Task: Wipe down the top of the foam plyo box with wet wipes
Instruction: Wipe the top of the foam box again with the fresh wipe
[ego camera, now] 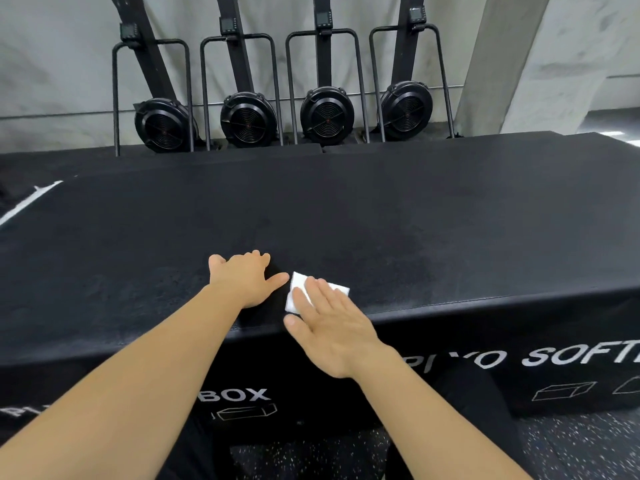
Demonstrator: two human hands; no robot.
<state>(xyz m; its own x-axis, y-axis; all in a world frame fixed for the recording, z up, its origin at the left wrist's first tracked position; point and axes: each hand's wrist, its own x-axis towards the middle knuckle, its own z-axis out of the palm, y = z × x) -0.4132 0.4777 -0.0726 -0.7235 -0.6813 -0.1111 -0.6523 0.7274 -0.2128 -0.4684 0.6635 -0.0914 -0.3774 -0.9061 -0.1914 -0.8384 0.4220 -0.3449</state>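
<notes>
A large black foam plyo box (415,220) fills the middle of the head view, with white lettering on its front face. A folded white wet wipe (298,289) lies on the box top near the front edge. My right hand (329,327) lies flat, its straight fingers pressing on the wipe. My left hand (244,280) rests palm-down on the box top just left of the wipe, fingers spread, its thumb almost touching the wipe. A darker damp-looking patch shows on the top beyond the hands.
Several black upright rowing machines (247,119) with round fan housings stand against the grey wall behind the box. A second black box (20,202) with a white line adjoins on the left. Speckled rubber floor (571,445) lies below the front face.
</notes>
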